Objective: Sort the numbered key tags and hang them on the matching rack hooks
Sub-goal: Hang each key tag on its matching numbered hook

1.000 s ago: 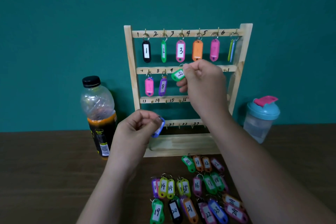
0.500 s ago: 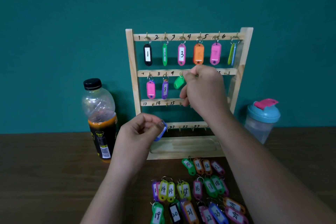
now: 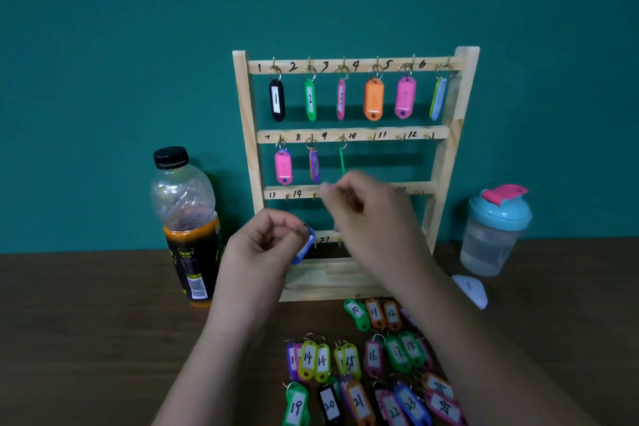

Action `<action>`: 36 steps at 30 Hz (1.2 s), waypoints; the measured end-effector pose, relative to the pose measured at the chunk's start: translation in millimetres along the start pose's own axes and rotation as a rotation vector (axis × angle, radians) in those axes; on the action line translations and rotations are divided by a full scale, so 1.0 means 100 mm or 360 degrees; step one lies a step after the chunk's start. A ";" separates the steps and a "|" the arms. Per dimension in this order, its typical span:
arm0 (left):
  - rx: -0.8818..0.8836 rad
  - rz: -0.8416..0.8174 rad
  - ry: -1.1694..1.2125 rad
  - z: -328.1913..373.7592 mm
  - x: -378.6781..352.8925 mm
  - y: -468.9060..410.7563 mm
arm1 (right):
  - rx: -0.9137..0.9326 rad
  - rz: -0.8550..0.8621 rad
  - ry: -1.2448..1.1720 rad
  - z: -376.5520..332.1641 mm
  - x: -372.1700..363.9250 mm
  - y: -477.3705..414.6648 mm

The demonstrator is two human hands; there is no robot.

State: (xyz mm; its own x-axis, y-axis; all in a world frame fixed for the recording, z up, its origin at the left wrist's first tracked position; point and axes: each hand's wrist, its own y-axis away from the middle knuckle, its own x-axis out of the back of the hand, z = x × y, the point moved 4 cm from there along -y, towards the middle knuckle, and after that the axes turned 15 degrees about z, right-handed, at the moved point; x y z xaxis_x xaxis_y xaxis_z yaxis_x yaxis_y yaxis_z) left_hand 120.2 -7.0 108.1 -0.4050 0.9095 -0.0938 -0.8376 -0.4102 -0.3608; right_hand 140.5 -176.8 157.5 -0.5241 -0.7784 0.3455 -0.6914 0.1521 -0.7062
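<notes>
- Teal wall [image 3: 138,45] behind, brown desk [image 3: 86,322] below. The right grip [image 3: 373,214] is motion-blurred, so I cannot tell whether it holds anything. It hides part of the lower rails of the rack [image 3: 243,114].
- The left grip [image 3: 262,249] pinches a blue tag [image 3: 305,247], number hidden, at 8 o'clock of the right grip.
- A bottle [image 3: 186,218] stands at 8 o'clock of the rack and a lidded cup [image 3: 498,232] at 4 o'clock. Loose tags [image 3: 322,360] lie at 6 o'clock, the lowest cut off.
- The green tag [image 3: 341,161] hangs edge-on from hook 9. Half a second ago the right grip pinched it; now that grip has dropped to 6 o'clock of it.
</notes>
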 end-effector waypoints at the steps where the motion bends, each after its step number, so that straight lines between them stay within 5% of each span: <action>1: 0.0008 0.0007 0.0022 0.00 -0.01 0.00 | -0.0060 -0.0126 -0.0073 0.02 -0.03 0.11; 7: 0.0033 0.0006 0.0047 -0.01 -0.07 0.03 | -0.0361 -0.0462 -0.0472 0.19 -0.05 0.44; 24: -0.0006 -0.0177 -0.0250 0.24 -0.37 -0.07 | -0.0276 -0.0172 -0.0473 0.39 0.07 0.35; 31: -0.0333 -0.0531 -0.0705 0.69 -0.59 -0.33 | -0.0464 -0.0055 -0.0720 0.44 0.19 0.23; 36: -0.0554 -0.0252 -0.0698 0.91 -0.56 -0.50 | -0.0555 -0.0045 -0.0861 0.43 0.22 0.21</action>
State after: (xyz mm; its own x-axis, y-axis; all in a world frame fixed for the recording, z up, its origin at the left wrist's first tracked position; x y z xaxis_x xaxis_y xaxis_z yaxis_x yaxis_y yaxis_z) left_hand 151.3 -43.5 215.9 -0.4610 0.8143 0.3527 -0.7606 -0.1579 -0.6297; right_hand 136.0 -216.8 123.3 -0.2411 -0.9684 -0.0639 -0.8703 0.2449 -0.4274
